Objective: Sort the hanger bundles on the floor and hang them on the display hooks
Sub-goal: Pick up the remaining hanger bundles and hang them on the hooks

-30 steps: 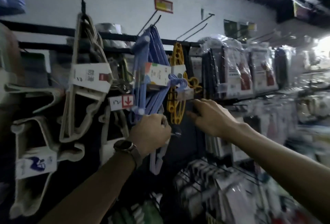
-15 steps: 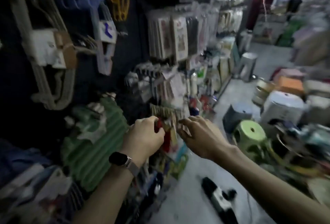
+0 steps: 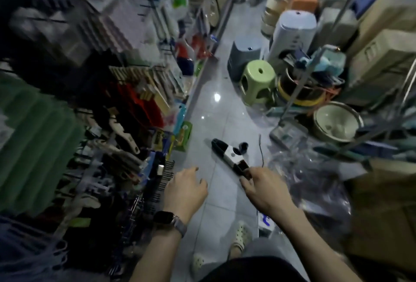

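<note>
Hanger bundle (image 3: pixel 227 155) lies on floor (image 3: pixel 213 110), display rack (image 3: pixel 135 92) left, stool (image 3: pixel 257 79) behind.

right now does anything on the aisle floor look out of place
Yes. A black hanger bundle with a white label lies loose on the grey tiled floor mid-aisle, its near end gripped by the right hand. Crumpled clear plastic wrapping sprawls beside it.

Your shot's pretty dim overall. The display racks (image 3: pixel 67 92) on your left sit in heavy shadow and are smeared with motion blur. Most light lands on the glossy floor tiles (image 3: pixel 225 119), with small white glare spots from overhead. Your left hand (image 3: pixel 184 188) and right hand (image 3: pixel 263 188) look fairly crisp. Straight lines bow near the edges, and the right corner goes murky.
</note>
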